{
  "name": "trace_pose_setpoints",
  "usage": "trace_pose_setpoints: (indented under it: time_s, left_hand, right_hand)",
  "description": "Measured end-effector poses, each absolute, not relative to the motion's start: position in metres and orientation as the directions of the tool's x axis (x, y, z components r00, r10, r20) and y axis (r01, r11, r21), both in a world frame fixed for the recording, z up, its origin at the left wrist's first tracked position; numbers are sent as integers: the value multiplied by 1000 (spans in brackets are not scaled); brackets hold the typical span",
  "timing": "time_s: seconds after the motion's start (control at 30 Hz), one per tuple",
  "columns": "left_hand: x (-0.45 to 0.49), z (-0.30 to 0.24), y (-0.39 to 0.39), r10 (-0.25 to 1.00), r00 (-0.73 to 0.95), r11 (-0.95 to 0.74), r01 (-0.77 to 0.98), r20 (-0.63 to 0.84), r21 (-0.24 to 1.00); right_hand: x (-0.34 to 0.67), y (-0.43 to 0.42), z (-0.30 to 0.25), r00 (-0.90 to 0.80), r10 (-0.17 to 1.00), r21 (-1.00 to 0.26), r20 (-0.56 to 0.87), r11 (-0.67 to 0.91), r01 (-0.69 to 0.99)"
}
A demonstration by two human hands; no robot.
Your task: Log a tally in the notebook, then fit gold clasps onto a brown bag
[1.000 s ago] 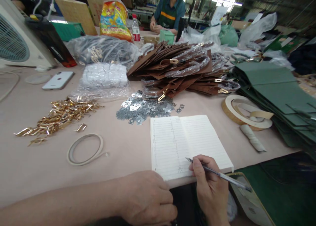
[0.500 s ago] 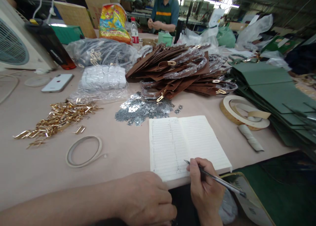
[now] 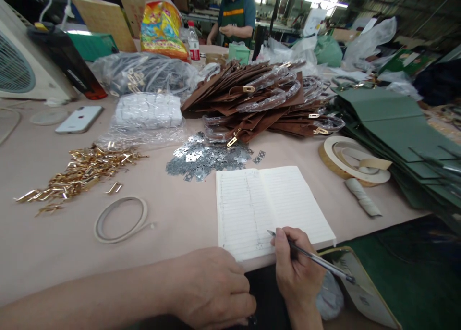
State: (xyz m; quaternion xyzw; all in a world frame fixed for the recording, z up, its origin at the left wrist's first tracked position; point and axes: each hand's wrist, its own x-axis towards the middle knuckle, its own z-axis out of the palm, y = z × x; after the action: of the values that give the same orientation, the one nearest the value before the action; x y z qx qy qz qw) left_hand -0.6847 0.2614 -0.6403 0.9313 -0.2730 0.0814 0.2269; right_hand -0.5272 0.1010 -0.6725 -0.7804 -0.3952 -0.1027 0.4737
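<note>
An open lined notebook lies at the table's front edge, with handwriting on its left page. My right hand is closed around a pen, its tip over the lower part of the notebook near the fold. My left hand rests at the table edge by the notebook's lower left corner, its fingers curled under. A small dark piece shows at its fingertips, too hidden to name. Left of the notebook lies a roll of narrow tape. Beyond the notebook is a pile of flat metal plates.
Gold metal fittings lie heaped at left, near a phone. Brown bag pieces with plastic-wrapped handles are piled behind. At right are a wide tape roll and green panels. A person stands across the table.
The view has shifted slightly, so the table things sit a little further left and higher. Both my hands keep nearly the same pose, and the pen tip stays over the notebook.
</note>
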Motion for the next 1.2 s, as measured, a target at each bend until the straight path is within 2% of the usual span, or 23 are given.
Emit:
trace_pose_setpoints:
  time_s: [0.37,0.53,0.8,1.2]
  left_hand:
    - [-684,-639,262,-477,837,-752,-546,267,370]
    - [-683,-640,261,-471,837,-750,-546,277,373]
    - [-683,-641,262,-474,835,-746,-550,279,377]
    - [-684,-642,262,-478,831,-738,-555,284,383]
  right_hand:
    - [-531,103,-664,705,506,-682,497,-274,678]
    - [-528,104,-668,664,510,-652,547,-238,720]
    - [-535,105,-664,731,490,-711,476,-275,647]
    - [-534,104,-667,728,491,-700,479,-288,654]
